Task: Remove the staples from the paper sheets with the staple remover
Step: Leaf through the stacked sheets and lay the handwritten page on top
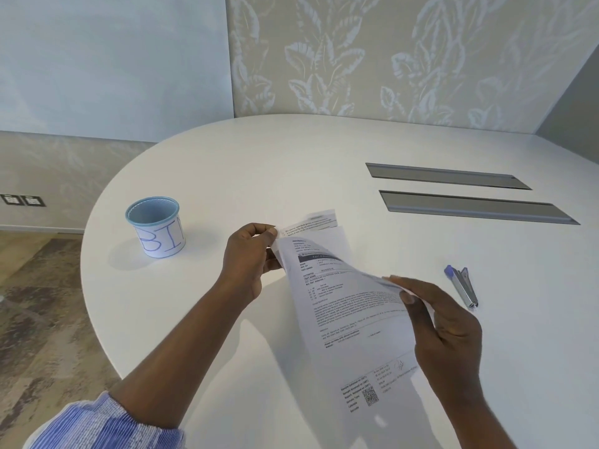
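Both hands (249,264) (444,332) grip the paper sheets (343,306); staple remover (462,285) lies just right.

Quick count of what's on view: two hands, left hand (248,260) and right hand (444,325). One bundle of paper sheets (343,306) – at least three layers seem to be fanned out at the top, can't tell the exact number. One staple remover (462,286) with a blue end. One blue cup (155,226) with a paper label marked "BIN". One white table (227,173), and it has two grey slot covers (447,175) set in the top. Two wall sockets (22,200) off on the left. One striped blue sleeve (107,426).
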### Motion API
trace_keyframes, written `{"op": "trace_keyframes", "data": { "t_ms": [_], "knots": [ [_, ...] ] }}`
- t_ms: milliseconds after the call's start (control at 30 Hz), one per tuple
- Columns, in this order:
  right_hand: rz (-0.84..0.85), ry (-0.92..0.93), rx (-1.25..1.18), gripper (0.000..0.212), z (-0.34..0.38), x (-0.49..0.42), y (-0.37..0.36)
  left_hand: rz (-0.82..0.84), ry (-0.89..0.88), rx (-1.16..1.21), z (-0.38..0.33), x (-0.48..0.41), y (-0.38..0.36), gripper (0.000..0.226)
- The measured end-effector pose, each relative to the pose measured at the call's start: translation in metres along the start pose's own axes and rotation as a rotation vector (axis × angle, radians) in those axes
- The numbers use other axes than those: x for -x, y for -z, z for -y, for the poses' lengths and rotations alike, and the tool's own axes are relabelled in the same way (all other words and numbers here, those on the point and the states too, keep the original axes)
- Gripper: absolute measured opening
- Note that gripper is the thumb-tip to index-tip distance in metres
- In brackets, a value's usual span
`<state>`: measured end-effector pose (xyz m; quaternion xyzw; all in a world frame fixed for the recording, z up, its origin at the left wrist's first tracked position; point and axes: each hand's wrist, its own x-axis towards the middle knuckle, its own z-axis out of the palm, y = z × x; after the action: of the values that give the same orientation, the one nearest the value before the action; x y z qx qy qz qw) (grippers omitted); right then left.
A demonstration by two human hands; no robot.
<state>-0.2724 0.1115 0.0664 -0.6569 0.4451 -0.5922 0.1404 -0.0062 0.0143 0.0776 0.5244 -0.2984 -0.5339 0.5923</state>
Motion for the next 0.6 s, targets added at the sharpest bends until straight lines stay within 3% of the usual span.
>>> {"op": "trace_keyframes", "data": {
  "t_ms": [133,233,300,367,467,600],
  "knots": [
    [0.015,-0.010,0.056,0.028,-0.003,0.010,0.001,0.001,0.007,0.018,-0.002,0.000,0.000,0.014],
    [-0.098,-0.142,0.118,0.030,-0.007,0.005,-0.006,0.011,0.016,0.025,-0.001,0.002,-0.003,0.014],
    [-0.197,-0.180,0.220,0.048,-0.008,-0.001,-0.010,0.016,0.023,0.030,0.000,0.004,-0.006,0.015],
    [-0.199,-0.086,0.342,0.064,-0.004,-0.005,-0.015,0.026,0.032,0.041,0.000,0.006,-0.009,0.015],
    [0.018,-0.002,0.342,0.067,0.013,0.002,-0.034,0.033,0.049,0.079,-0.001,0.010,-0.015,0.015],
    [0.412,-0.218,0.490,0.092,0.030,0.020,-0.069,0.039,0.077,0.146,-0.003,0.018,-0.025,0.014]
  ]
}}
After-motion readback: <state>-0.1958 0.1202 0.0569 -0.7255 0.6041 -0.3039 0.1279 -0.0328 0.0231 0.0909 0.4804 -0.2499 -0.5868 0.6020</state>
